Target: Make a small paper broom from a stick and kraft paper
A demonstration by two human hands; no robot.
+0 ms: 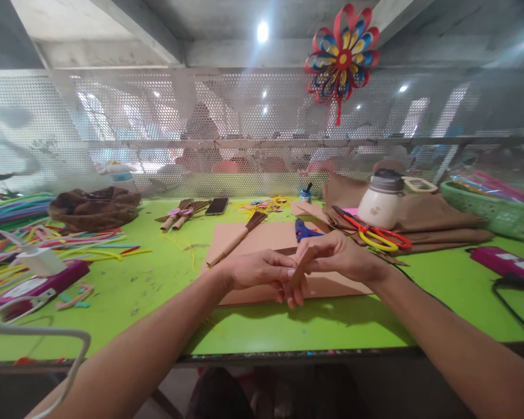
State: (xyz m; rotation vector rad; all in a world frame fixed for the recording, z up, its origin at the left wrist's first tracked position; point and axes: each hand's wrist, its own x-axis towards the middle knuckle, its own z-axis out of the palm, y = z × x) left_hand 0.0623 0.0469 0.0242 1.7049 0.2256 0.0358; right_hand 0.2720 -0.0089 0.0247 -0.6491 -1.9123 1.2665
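Observation:
Over a brown cardboard sheet (236,295), my left hand (262,270) and my right hand (343,256) meet at a small folded strip of brown paper (304,266). Both hands have their fingers closed on it, and some left fingertips are hidden behind it. A rolled brown paper stick with a fringed end (238,237) lies across the sheet's left side. Just behind my right hand rests a blue glue gun (304,229), its lower part hidden by that hand. Dark brown paper edges (284,251) show between my hands.
Two fringed paper sticks (181,216) and a phone (217,206) lie behind. Scissors (378,235), a white jar (382,201) and folded brown paper (445,224) stand at right, near a green basket (491,212). Pipe cleaners (17,212) and a purple power strip (41,285) are left.

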